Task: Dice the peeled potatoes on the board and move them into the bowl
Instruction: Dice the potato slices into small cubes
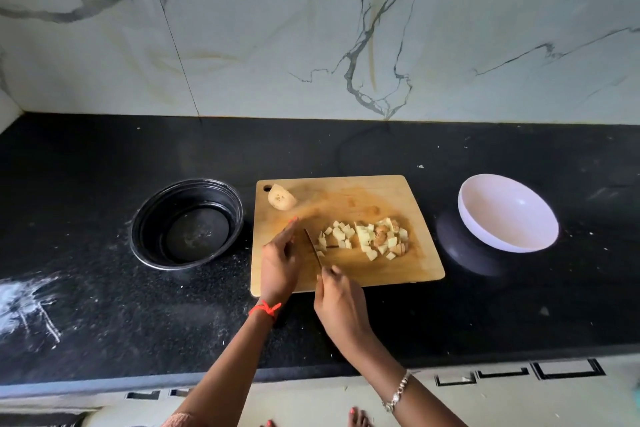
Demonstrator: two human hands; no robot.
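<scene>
Two hands worked over the board (346,194), which lay on the dark desk (346,149). The right hand (337,302) had its grip closed round the handle of the knife (312,248). The left hand (280,263) lay with fingers straight, just left of the blade, and held nothing; whether the fingertips touched the blade could not be told.

The diced potato (367,237) lay in a loose pile on the right half of the board, directly right of the blade, with the nearest cubes against it. The blade's long axis ran from the near edge of the board toward the far edge, leaning slightly left, so its flat faced the pile. An uncut potato half (282,197) sat at the far left corner of the board, beyond the left hand.

The white bowl (509,215) stood on the desk to the right of the board, apart from it, and the right hand was nearer to it. The black bowl (239,208) stood just off the board's left edge. Neither bowl showed any potato. Dicing appeared partly complete; transfer was not yet done.
</scene>
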